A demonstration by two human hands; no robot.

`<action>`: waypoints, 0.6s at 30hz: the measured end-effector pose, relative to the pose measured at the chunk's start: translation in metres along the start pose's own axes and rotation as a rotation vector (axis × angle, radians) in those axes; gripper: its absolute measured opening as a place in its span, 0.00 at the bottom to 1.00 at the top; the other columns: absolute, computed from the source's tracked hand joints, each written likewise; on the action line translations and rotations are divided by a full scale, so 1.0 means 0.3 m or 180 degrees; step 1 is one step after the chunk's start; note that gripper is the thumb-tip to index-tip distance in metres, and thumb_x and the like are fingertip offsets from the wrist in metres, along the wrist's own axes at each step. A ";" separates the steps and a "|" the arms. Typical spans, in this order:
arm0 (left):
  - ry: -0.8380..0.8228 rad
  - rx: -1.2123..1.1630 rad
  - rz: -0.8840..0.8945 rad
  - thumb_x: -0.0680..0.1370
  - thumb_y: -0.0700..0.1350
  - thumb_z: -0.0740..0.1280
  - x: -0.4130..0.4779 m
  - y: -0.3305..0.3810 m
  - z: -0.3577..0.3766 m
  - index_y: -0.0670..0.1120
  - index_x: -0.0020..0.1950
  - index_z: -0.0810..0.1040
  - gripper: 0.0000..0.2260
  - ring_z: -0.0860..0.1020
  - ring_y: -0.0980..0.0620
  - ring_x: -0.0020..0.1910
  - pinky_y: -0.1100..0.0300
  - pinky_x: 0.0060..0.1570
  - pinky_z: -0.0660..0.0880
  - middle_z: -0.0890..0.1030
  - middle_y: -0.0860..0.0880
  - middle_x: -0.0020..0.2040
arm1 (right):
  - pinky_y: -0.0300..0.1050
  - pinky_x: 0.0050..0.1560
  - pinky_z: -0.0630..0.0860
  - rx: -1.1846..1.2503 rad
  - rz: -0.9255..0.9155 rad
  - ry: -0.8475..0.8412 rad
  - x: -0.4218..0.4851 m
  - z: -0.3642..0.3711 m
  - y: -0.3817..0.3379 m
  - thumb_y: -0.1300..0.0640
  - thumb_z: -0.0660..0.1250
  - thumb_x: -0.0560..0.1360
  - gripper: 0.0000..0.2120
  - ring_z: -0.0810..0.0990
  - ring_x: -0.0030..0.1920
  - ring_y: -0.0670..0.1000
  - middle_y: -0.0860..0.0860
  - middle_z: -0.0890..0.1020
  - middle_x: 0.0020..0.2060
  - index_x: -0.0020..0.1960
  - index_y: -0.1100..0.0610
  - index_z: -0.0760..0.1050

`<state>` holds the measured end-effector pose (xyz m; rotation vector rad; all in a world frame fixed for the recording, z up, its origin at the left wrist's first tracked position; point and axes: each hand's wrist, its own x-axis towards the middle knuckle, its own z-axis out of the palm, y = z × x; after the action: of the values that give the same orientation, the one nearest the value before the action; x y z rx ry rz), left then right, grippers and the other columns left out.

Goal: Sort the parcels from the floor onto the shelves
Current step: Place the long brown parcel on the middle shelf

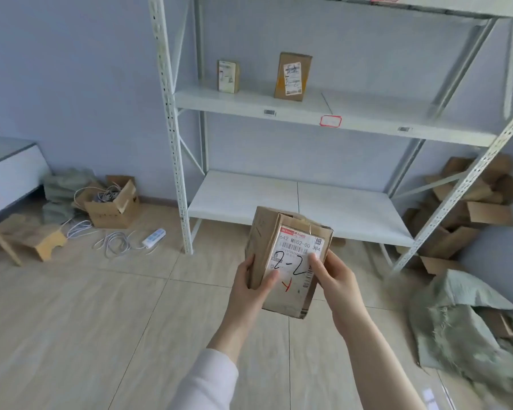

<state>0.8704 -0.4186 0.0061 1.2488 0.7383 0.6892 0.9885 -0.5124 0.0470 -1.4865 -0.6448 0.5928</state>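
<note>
I hold a brown cardboard parcel [290, 288] in front of me, above the tiled floor. Its white label bears a handwritten "2-2" and a red mark. My left hand [253, 287] grips its left side, thumb on the label. My right hand [335, 279] grips its right side, thumb on the label too. Ahead stands a white metal shelf unit [172, 137]. On its middle shelf [367, 125] stand two parcels upright: a small one [228, 76] at the left and a taller one [292, 76] beside it. The bottom shelf [338, 208] holds nothing.
A grey-green sack [468, 327] with parcels inside lies on the floor at the right. Flattened cartons [471, 208] are heaped behind the shelf's right post. At the left are an open carton with cables [113, 202], a power strip [153, 238], a cardboard stand [46, 242] and a white cabinet [11, 173].
</note>
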 end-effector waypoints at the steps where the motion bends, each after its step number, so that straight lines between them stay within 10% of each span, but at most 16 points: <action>1: -0.0056 -0.0031 0.0043 0.70 0.54 0.72 0.022 0.014 0.033 0.51 0.69 0.66 0.30 0.75 0.68 0.54 0.76 0.41 0.72 0.76 0.60 0.57 | 0.42 0.52 0.78 -0.0008 -0.0024 0.0067 0.019 -0.025 -0.009 0.54 0.64 0.77 0.06 0.81 0.49 0.46 0.47 0.85 0.46 0.51 0.48 0.79; 18: -0.0730 0.0329 0.0929 0.70 0.60 0.69 0.455 0.301 0.513 0.54 0.73 0.61 0.35 0.73 0.58 0.65 0.58 0.63 0.71 0.73 0.54 0.67 | 0.43 0.53 0.79 0.0473 -0.0743 0.0240 0.478 -0.397 -0.246 0.57 0.61 0.78 0.09 0.81 0.54 0.48 0.47 0.84 0.50 0.55 0.50 0.76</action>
<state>1.0696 -0.3811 0.1031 1.5198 0.4102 0.7352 1.1717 -0.4947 0.1268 -1.2675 -0.6889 0.3939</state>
